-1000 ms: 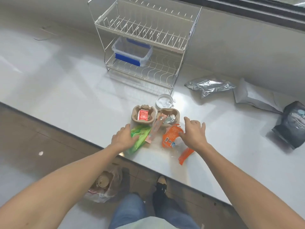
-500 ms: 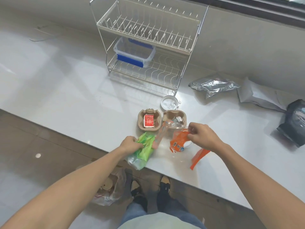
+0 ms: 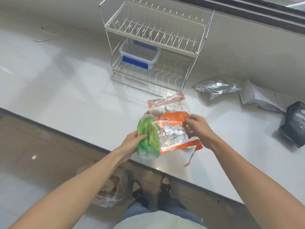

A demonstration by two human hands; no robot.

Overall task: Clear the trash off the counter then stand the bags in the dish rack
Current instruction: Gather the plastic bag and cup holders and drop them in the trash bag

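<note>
My left hand (image 3: 134, 140) grips a crumpled green wrapper (image 3: 148, 140) lifted above the counter's front edge. My right hand (image 3: 197, 128) pinches an orange and clear plastic wrapper (image 3: 173, 128) held up beside the green one. These wrappers hide most of the brown cup carrier (image 3: 152, 112) behind them. On the counter to the right lie a silver foil bag (image 3: 214, 87), a white bag (image 3: 257, 98) and a black bag (image 3: 295, 123). The wire dish rack (image 3: 155, 47) stands at the back.
A clear container with blue clips (image 3: 139, 54) sits on the rack's lower tier. A trash bag (image 3: 110, 190) with cups stands on the floor below the counter edge, by my feet. The white counter (image 3: 66, 76) stretches left.
Both hands closed on the wrappers and lifted them off the counter. The orange wrapper now hangs spread out in front of the cup carrier.
</note>
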